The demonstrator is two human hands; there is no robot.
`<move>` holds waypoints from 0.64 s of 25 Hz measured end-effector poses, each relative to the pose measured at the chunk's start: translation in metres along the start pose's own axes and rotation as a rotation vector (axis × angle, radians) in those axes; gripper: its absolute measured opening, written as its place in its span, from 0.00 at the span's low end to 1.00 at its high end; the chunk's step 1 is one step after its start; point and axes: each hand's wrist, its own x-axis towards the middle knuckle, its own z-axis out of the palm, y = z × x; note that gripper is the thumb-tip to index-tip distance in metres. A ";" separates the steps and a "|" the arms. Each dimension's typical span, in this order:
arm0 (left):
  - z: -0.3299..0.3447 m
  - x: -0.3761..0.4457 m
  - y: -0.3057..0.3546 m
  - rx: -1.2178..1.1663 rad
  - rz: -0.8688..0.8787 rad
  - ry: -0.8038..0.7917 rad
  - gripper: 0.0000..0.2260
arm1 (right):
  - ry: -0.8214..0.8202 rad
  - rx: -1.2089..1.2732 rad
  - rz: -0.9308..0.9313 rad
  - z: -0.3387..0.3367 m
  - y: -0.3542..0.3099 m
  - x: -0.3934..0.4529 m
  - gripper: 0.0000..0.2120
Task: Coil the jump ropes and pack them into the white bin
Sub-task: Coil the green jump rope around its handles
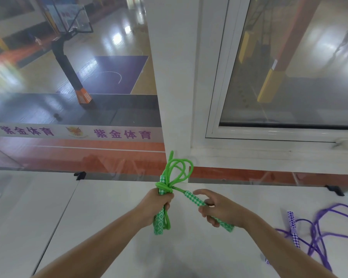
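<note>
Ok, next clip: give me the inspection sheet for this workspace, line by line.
Surface: white table with panel seams, a low clear screen along its far edge.
Job's things: green jump rope, coiled into loops and wrapped at the middle, held above the table; purple jump rope, uncoiled, sprawled on the table at right, its patterned handle lying flat. White bin: nothing seen.
Clutter: nothing seen.
Grips: left hand holds the bundle with one green handle; right hand holds the other green handle, index finger extended.
Cables: nothing seen.
Surroundings: white-framed window ahead; basketball court with a hoop stand beyond the glass.
</note>
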 end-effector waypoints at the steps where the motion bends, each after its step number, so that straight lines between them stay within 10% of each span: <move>1: -0.001 0.004 -0.004 0.008 -0.030 0.013 0.07 | -0.023 0.003 -0.004 0.002 -0.003 -0.002 0.16; 6: -0.005 0.011 -0.017 -0.086 -0.155 0.034 0.05 | -0.201 0.255 -0.015 0.005 -0.011 -0.001 0.20; 16: -0.003 0.009 -0.019 -0.224 -0.223 0.017 0.05 | -0.010 -0.171 -0.235 0.027 -0.017 -0.002 0.12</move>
